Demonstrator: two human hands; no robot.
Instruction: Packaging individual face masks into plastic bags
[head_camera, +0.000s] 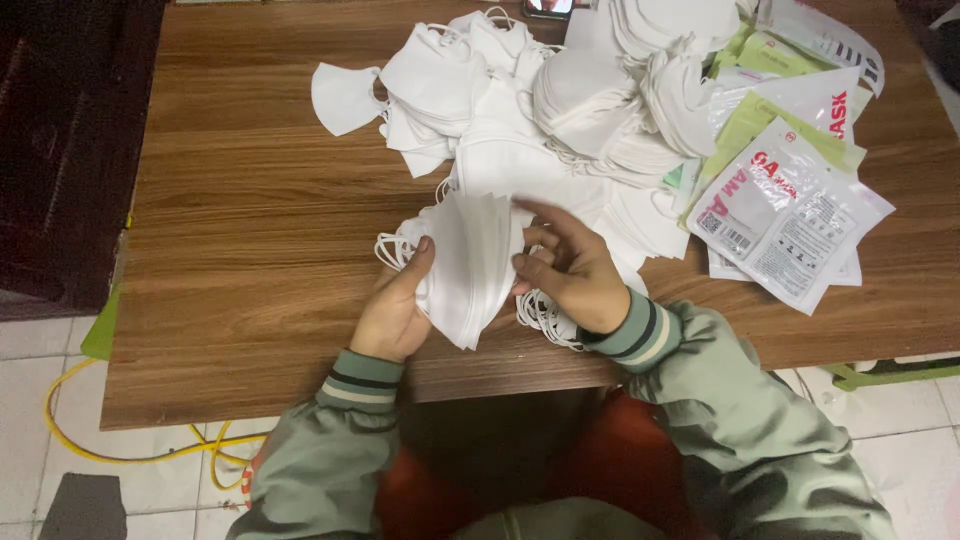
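Note:
A fanned stack of white folded face masks (470, 262) stands on edge over the wooden table (250, 260). My left hand (397, 305) grips the stack from its left side, thumb on the front. At the stack's right side my right hand (567, 265) has its fingers spread along the mask edges. White ear loops (392, 250) hang out at the left, and more loops dangle below my right wrist.
A large heap of loose white masks (540, 90) covers the table's far middle. Flat white and green mask packets (790, 205) lie at the right. A phone (548, 8) sits at the far edge. A yellow cable (120, 455) runs over the tiled floor.

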